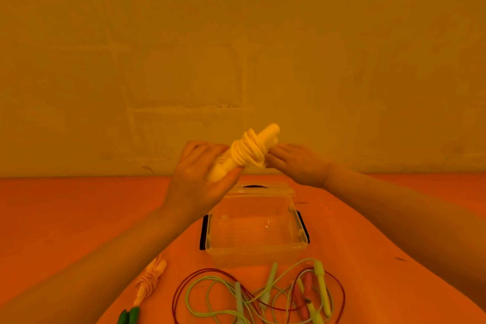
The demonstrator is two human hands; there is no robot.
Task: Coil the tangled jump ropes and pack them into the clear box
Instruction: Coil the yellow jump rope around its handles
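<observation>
My left hand [196,179] grips the lower end of a pale jump rope's handles [247,151], held up above the table with its cord wound round the middle. My right hand [294,163] pinches the cord at the right side of that coil. Below them the clear box [298,241] stands open with nothing inside, its lid tipped back behind it. A tangle of red and green jump ropes [263,294] with yellow-green and pink handles lies in front of the box. A coiled pink rope [150,281] lies at the left, by my left forearm.
Green handles [128,315] poke in at the bottom edge, left of the tangle. The orange table top [79,205] runs back to a plain wall. Black clips show on both sides of the box.
</observation>
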